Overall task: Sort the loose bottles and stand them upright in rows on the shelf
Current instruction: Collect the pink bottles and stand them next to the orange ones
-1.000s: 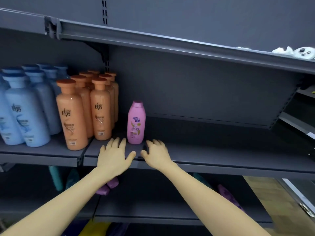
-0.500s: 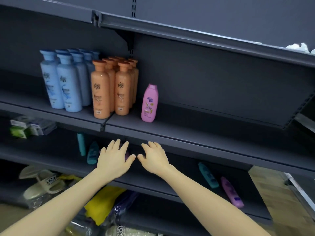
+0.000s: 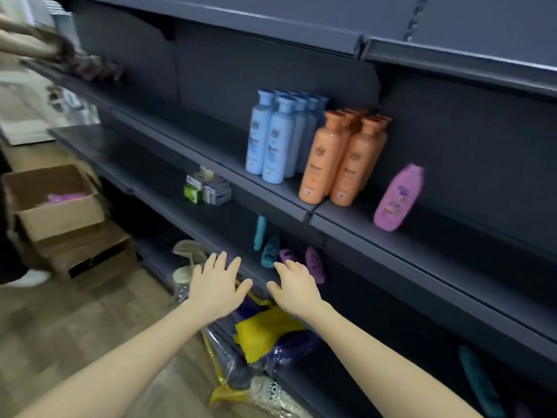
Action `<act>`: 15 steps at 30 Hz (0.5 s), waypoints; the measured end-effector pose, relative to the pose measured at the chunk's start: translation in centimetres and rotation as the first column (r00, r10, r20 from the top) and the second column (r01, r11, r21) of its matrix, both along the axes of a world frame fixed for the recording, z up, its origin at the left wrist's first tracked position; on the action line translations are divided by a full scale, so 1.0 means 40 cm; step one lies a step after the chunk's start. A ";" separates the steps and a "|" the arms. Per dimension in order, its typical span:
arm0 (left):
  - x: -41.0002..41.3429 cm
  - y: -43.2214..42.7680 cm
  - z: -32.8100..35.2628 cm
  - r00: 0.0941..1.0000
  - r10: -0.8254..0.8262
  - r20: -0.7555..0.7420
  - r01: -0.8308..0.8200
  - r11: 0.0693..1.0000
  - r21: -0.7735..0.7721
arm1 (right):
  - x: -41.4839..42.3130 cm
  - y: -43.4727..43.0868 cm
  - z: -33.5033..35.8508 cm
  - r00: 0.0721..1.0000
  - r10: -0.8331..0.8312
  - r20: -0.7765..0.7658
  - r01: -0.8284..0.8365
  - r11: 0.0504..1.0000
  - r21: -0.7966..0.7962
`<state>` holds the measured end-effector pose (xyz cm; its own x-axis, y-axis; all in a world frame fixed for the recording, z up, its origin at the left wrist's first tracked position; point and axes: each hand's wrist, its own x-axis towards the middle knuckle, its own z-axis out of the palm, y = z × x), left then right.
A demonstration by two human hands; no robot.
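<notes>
Both hands are empty. The left hand (image 3: 215,286) and right hand (image 3: 294,286) hover palm-down, fingers spread and nearly straight, gripping nothing. Landmark: the small pink plastic bottle (image 3: 398,197), upright on the dark grey metal shelf (image 3: 452,236). Left of it stand rows of tall orange plastic bottles (image 3: 334,158), then pale blue plastic bottles (image 3: 272,143). One level below it and leftward, teal plastic bottles (image 3: 270,251) and purple plastic bottles (image 3: 315,265) lie loose, just past the right fingertips. Likely step: fetch a purple one. Wrap it mid-body, lift clear of its neighbours, and set it base-down beside the pink bottle, label outward.
</notes>
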<state>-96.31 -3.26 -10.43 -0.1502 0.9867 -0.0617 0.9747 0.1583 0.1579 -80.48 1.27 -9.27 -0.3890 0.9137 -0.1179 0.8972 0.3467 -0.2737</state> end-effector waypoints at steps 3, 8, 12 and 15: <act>-0.086 -0.035 -0.007 0.994 0.106 0.010 -0.106 0.994 -0.014 | -0.099 0.005 -0.006 0.996 0.093 0.011 -0.092 0.995 -0.034; -0.221 -0.088 -0.021 0.967 0.253 0.039 -0.251 0.966 -0.061 | -0.263 0.011 -0.039 0.974 0.228 0.008 -0.227 0.971 -0.078; -0.315 -0.106 -0.050 0.941 0.335 0.046 -0.328 0.937 -0.118 | -0.373 0.020 -0.068 0.958 0.286 0.011 -0.283 0.953 -0.106; -0.372 -0.091 -0.076 0.929 0.366 0.053 -0.355 0.922 -0.158 | -0.429 0.040 -0.094 0.954 0.298 0.014 -0.293 0.945 -0.144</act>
